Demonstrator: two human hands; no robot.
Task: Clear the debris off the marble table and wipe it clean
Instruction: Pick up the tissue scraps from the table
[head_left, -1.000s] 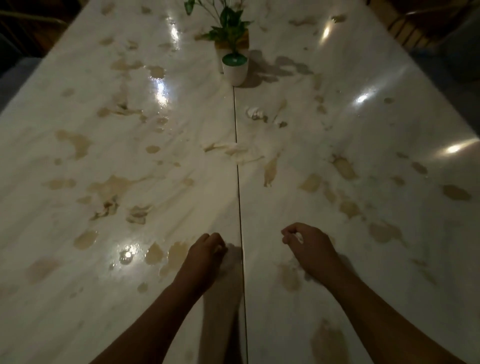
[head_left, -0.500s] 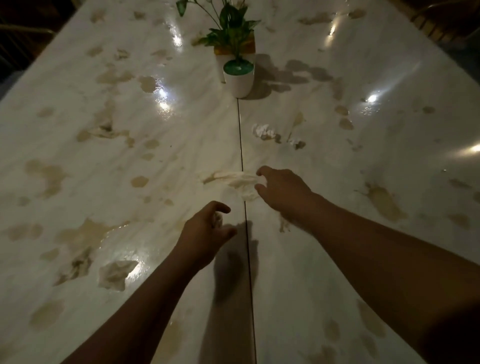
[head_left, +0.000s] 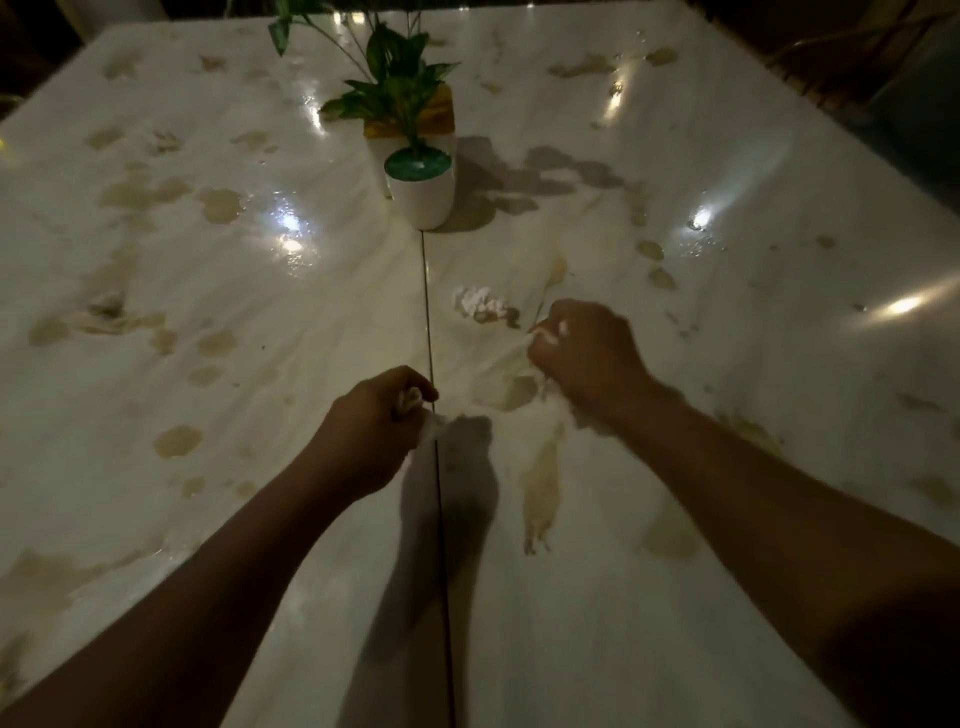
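Note:
The white marble table with brown veining fills the view, a dark seam running down its middle. My left hand hovers just left of the seam, fingers curled round a small wad of pale paper debris. My right hand is to the right of the seam, fist closed round a crumpled white tissue that pokes out between its fingers. Another crumpled white scrap lies on the marble just beyond and left of my right hand.
A white pot with a green plant stands on the seam at the centre back, with a second pot with a yellow band behind it. Wet glints show on the marble. Dark chairs stand beyond the far right edge.
My right hand has closed round the flat tissue that lay on the seam and lifted it to the right. The left hand has curled tighter on its wad. The view has shifted forward.

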